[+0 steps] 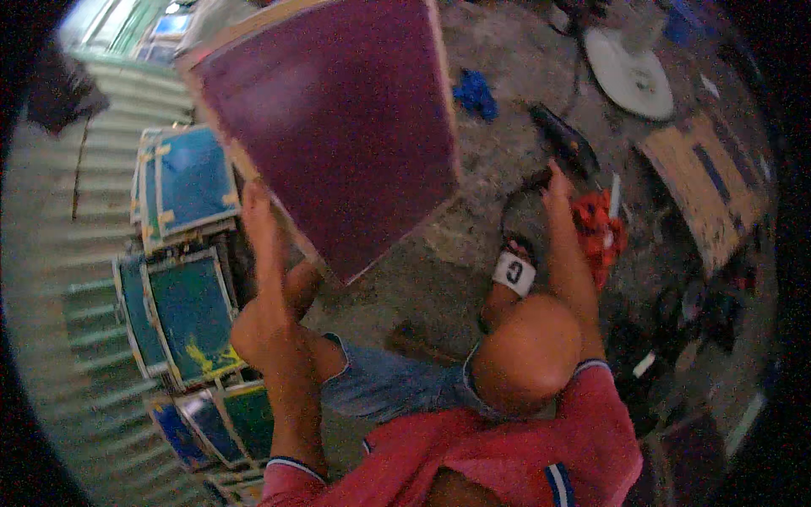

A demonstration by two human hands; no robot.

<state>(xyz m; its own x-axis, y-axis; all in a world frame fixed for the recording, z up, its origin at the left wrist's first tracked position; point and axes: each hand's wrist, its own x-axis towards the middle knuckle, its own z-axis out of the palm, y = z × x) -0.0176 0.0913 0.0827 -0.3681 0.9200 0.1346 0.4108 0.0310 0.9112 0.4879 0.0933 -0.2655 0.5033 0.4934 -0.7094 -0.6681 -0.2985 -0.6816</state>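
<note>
A framed purple printing screen point(338, 127) is raised at a tilt in front of me, with a pale wooden frame around its dark mesh. My left hand point(260, 211) grips its left edge; the fingers behind the frame are partly hidden. Out to the right, my right hand point(555, 188) is closed around the handle of a black hair dryer point(568, 142). The dryer's body points up and to the left, away from me, and a dark cord hangs below its handle. A gap separates the dryer from the screen.
Several blue and green framed screens point(193, 304) lean along the corrugated wall point(97, 279) at left. A blue crumpled cloth point(475, 95), an orange-red bundle point(598, 232), a white round base point(629, 74) and a cardboard piece point(710, 190) lie on the floor. My sandalled foot point(515, 269) is near.
</note>
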